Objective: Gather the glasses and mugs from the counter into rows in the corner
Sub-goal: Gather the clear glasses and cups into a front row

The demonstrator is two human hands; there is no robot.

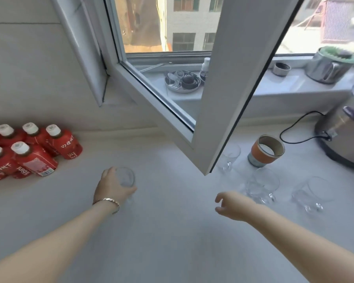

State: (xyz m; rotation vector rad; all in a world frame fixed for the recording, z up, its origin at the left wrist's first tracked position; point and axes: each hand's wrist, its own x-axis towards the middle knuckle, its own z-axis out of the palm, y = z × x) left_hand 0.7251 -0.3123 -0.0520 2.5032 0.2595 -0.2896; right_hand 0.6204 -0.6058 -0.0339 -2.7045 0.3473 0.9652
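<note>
My left hand (pixel 112 187) grips a clear glass (pixel 126 177) on the white counter (pixel 172 231), left of centre. My right hand (pixel 232 205) hovers with fingers spread and nothing in it, just left of a clear glass mug (pixel 263 185). A second clear mug (pixel 313 194) stands further right. Another clear glass (pixel 230 157) stands behind them, partly hidden by the open window sash. A mug with an orange band (pixel 266 151) stands beside that glass.
An open window sash (pixel 217 99) juts over the counter's middle. Several red juice bottles (pixel 32 152) fill the left corner. A steel appliance (pixel 343 135) with a black cord stands at the right. A pot and a tray rest on the sill.
</note>
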